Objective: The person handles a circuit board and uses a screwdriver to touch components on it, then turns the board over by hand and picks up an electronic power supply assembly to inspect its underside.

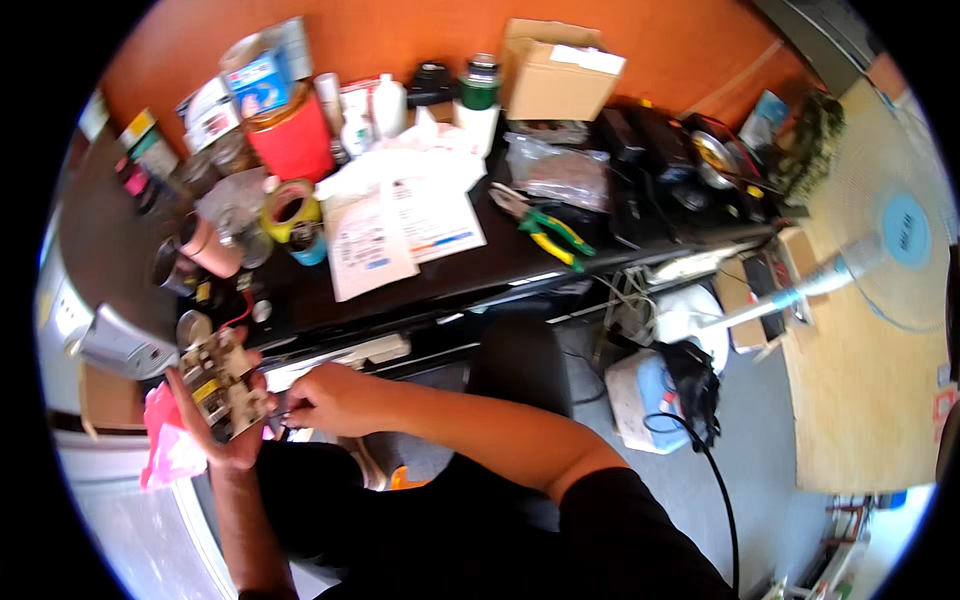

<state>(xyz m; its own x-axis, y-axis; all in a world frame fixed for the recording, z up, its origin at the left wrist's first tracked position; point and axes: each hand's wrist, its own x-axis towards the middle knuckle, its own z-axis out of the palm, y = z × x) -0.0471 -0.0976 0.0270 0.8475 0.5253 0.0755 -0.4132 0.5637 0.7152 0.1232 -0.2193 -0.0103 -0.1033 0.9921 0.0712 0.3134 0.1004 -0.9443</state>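
Note:
My left hand (228,452) is wrapped round a flat, open device (226,388) with off-white and metal parts and a yellow label, held up in front of the desk at the left. My right hand (325,400) is pinched close beside the device's right edge. Something small and dark shows at its fingertips, too small to name. A grey-and-white box-shaped appliance (125,345) stands just left of the device, and a pink plastic bag (165,432) hangs below it.
On the black desk (300,310) lie paper sheets (400,235), green-and-yellow pliers (545,228), tape rolls (290,205) and a red container (290,135). A cardboard box (560,75) stands at the back. To the right are a standing fan (880,235) and a white-and-blue bin (645,400).

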